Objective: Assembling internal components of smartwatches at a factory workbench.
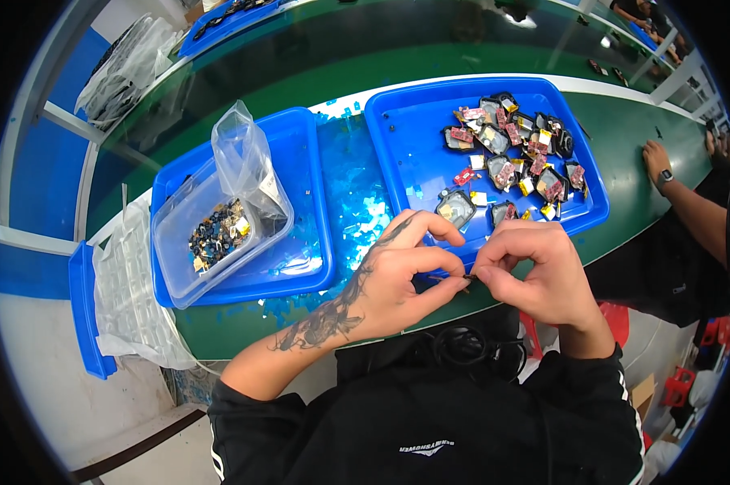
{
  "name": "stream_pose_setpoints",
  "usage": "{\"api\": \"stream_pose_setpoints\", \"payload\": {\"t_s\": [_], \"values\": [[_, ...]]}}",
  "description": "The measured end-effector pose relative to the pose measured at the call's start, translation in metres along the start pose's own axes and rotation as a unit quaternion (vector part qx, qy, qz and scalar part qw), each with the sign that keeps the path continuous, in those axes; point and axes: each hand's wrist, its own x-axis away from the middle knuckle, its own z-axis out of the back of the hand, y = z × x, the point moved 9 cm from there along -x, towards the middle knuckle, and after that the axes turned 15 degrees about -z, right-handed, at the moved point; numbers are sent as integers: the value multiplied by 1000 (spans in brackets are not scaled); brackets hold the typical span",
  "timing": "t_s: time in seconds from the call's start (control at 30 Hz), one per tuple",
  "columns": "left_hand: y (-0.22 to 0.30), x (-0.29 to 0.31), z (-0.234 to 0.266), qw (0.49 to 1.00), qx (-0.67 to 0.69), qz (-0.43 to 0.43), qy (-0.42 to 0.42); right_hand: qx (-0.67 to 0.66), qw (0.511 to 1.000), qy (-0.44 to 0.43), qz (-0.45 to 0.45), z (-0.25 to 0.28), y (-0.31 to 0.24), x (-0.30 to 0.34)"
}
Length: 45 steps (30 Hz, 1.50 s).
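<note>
My left hand (409,271) and my right hand (534,267) meet over the table's front edge. Each pinches thumb against forefinger, and the fingertips almost touch. Between them sits a tiny dark piece with a yellowish bit; its kind is too small to make out. Just beyond my hands lies a large blue tray (417,190). On its right side are heaped several small electronic assemblies with black housings (494,139), red circuit boards (505,175) and yellow-and-silver parts. One open black housing with a grey inside (456,208) lies nearest my fingers.
A second blue tray (323,202) at left bears a clear plastic tub (175,271) of small dark parts and a clear bag (239,145). Blue film scraps (349,178) litter the green table (631,202). Bubble wrap (130,291) hangs at far left. A co-worker's arm (688,202) rests at right.
</note>
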Motion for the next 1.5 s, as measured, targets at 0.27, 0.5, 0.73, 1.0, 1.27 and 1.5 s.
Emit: {"api": "stream_pose_setpoints", "payload": {"t_s": [0.27,0.5,0.73,1.0,1.27,1.5], "values": [[11,-3,6,991,-112,-73,13,-31,996,-55,-65,-6,14,-10],[9,-3,22,995,-70,-37,65,-144,974,-143,-104,-13,7,-23],[-9,5,14,986,143,31,84,-106,986,-106,-69,-6,-1,-21],[-14,5,8,977,195,52,63,-106,981,-131,-93,-4,0,-22],[-10,2,4,978,198,49,40,-96,970,-200,-97,-9,4,-23],[-11,2,2,970,235,57,29,-136,948,-258,-130,-16,12,-21]]}}
